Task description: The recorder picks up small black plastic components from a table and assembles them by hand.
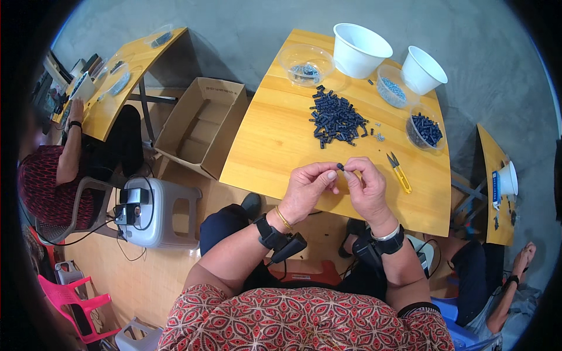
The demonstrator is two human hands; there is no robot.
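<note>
The left hand (307, 188) and right hand (370, 182) meet above the near part of the tabletop (263, 140). The fingers of both are nearly closed, pinching a small dark piece (340, 167) between their tips; its finer shape is hidden. Beyond it lies a loose pile of dark pieces (336, 117), with a few tiny grey bits (380, 137) just to its right. Yellow-handled snips (400, 175) lie right of the right hand, blades spread slightly and pointing far. At the far right, a clear bowl (429, 147) holds more dark pieces.
</note>
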